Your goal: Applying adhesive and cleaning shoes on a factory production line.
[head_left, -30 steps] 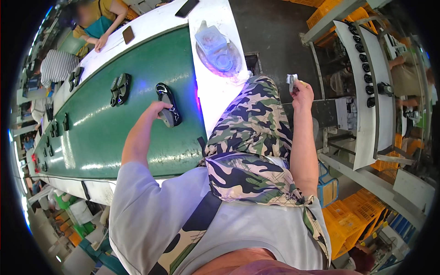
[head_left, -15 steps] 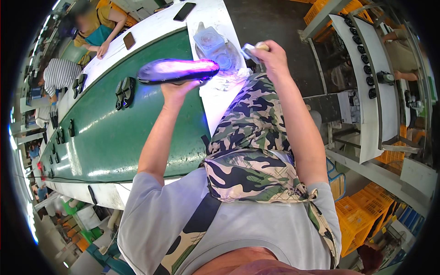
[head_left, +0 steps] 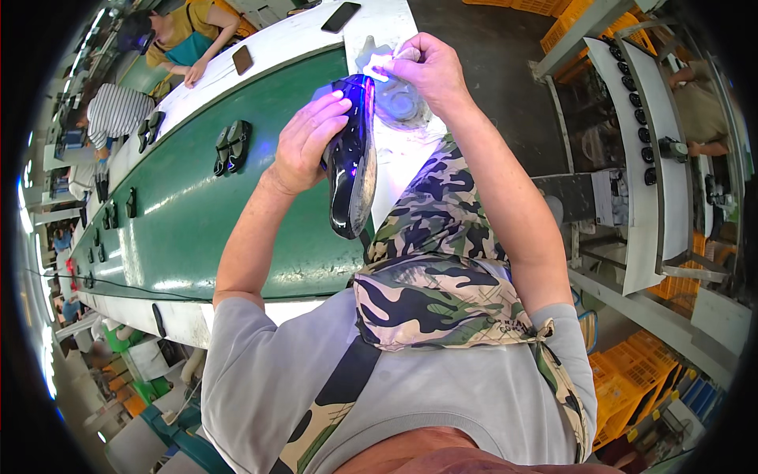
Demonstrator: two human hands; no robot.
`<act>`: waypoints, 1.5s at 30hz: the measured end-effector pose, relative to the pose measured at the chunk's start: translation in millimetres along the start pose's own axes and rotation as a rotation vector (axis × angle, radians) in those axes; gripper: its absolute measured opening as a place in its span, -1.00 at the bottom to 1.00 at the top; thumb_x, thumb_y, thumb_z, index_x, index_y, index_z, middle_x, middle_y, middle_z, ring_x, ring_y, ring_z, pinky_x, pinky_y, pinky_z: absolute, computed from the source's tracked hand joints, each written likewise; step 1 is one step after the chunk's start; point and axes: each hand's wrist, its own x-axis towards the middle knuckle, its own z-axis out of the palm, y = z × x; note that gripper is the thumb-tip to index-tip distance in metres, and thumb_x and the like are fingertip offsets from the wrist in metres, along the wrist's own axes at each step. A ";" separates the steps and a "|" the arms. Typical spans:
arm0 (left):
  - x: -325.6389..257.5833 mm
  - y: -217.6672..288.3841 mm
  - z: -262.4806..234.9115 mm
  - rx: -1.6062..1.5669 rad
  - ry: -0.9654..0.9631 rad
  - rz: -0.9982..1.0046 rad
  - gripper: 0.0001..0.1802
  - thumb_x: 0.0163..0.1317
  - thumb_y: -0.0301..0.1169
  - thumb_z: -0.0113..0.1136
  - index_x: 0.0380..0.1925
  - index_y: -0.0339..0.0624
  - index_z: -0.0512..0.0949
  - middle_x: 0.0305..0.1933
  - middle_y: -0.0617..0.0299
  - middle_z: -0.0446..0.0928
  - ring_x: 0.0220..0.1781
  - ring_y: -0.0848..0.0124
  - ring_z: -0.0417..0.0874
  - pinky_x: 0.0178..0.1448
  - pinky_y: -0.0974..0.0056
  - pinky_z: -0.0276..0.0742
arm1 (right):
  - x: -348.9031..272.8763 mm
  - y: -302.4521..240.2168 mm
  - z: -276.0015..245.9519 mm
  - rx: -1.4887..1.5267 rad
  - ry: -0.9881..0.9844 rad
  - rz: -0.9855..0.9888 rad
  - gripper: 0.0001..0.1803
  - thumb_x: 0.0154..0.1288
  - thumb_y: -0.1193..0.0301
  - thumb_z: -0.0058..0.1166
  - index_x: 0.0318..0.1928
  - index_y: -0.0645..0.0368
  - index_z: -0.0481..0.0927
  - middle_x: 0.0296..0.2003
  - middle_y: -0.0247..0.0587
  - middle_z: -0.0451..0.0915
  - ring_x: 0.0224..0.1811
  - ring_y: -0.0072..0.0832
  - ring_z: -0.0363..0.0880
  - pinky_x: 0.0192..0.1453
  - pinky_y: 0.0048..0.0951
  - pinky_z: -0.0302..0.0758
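Observation:
My left hand (head_left: 304, 146) is wrapped round a glossy black shoe (head_left: 344, 193), thumb side hidden behind it. One rounded end of the shoe points toward me, and its pale sole edge faces right. My right hand (head_left: 434, 77) pinches a small pale-handled tool (head_left: 409, 54), which looks like a brush. The tool's head meets or nearly meets the shoe's far end, where bright violet-white light washes out the detail. Just beyond, a round, dirty translucent dish (head_left: 404, 107) sits on the white tabletop (head_left: 399, 158), partly hidden by my right hand.
A green conveyor belt (head_left: 189, 213) runs along the left, carrying pairs of black shoes (head_left: 232, 148). Two phones lie on the white ledge, a black one (head_left: 341, 16) and a brown one (head_left: 242, 59). A co-worker (head_left: 185, 39) sits across. Yellow crates (head_left: 632, 371) stand at right.
My left hand has turned the shoe from lying crosswise, sole up, to pointing toward me. My right hand has moved left, bringing the tool to the shoe's far end.

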 end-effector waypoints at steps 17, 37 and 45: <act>-20.1 -13.0 40.1 0.045 0.023 -0.230 -0.36 -0.18 -0.63 0.41 0.03 -0.31 0.47 0.05 -0.09 0.61 0.12 -0.06 0.65 0.20 0.06 0.59 | -39.8 -12.4 -1.1 0.497 -0.207 0.224 -0.79 0.09 0.61 0.36 -0.41 0.21 0.53 -0.44 -0.38 0.53 -0.36 -0.60 0.54 -0.23 -0.52 0.54; -45.0 -13.4 49.4 -0.534 -0.731 -0.834 -0.20 -0.36 -0.32 0.70 -0.01 -0.25 0.54 -0.18 0.11 0.69 -0.15 0.32 0.68 0.04 0.21 0.60 | -33.0 5.4 -30.7 0.280 -0.111 0.134 -0.79 0.10 0.62 0.34 -0.36 0.18 0.53 -0.41 -0.37 0.56 -0.33 -0.60 0.56 -0.16 -0.53 0.53; -52.2 -10.0 54.3 -1.058 -0.692 -1.086 -0.22 -0.23 -0.25 0.67 0.04 -0.32 0.55 -0.11 0.20 0.65 -0.11 0.39 0.63 0.08 0.26 0.56 | -36.2 29.1 -28.7 0.209 -0.087 0.057 -0.78 0.12 0.62 0.33 -0.36 0.16 0.51 -0.37 -0.38 0.58 -0.32 -0.65 0.52 -0.19 -0.59 0.49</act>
